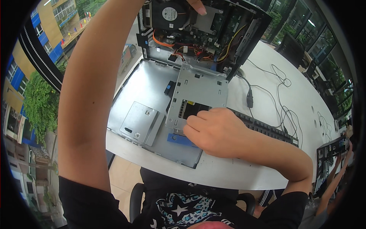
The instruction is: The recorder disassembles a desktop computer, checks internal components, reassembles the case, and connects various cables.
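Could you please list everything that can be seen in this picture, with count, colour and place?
Computer case: one, grey metal, lying open on the table at centre.
Drive cage: one, grey, hinged over the case, under the right hand.
Cooling fan: one, black, top of the case.
Internal cables: several, orange, red, yellow and black, below the fan.
Blue tab: one, at the cage's near edge.
Table: one, white, spanning the middle.
Loose cables: several, black, on the table at right.
Office chair: one, black, under the table edge.
Another person's arm: one, far right edge.
Left hand: one, top, touching beside the fan.
Right hand: one, centre, fingers on the drive cage.
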Demonstrator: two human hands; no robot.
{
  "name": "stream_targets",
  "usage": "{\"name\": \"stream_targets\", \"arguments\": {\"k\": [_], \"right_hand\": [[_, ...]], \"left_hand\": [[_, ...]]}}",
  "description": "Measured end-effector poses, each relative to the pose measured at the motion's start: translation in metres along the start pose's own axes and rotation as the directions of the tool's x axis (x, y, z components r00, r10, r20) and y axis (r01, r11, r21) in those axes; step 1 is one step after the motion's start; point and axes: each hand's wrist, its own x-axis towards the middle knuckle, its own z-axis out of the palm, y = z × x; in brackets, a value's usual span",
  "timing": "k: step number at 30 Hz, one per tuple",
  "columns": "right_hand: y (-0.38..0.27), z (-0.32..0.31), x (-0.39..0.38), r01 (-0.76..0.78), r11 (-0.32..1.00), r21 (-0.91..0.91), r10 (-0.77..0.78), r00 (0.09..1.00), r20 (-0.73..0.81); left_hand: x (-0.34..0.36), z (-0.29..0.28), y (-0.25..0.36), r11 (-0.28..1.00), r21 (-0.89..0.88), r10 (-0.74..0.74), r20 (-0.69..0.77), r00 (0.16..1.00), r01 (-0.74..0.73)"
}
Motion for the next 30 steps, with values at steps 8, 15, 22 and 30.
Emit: {"name": "stream_targets", "arguments": {"k": [8, 15, 22, 30], "right_hand": [[0.02, 0.016, 0.007, -0.156, 0.978, 0.141, 0.143, 0.985, 0.096], [0.03, 0.023, 0.009, -0.184, 0.975, 0.127, 0.173, 0.981, 0.092], [0.029, 0.018, 0.014, -0.208, 0.971, 0.114, 0.201, 0.977, 0.077], [0.066, -0.017, 0.014, -0.411, 0.91, 0.055, 0.414, 0.896, -0.158]], "left_hand": [[-0.01, -0.003, 0.005, 0.996, -0.051, 0.068, -0.013, 0.998, -0.069], [-0.005, 0.001, 0.004, 0.999, 0.007, 0.035, -0.038, 0.999, -0.034], [0.0, -0.002, -0.004, 0.983, 0.169, 0.077, -0.07, 0.995, -0.064], [0.009, 0.017, -0.025, 0.978, 0.072, 0.209, -0.226, 0.951, -0.198]]}}
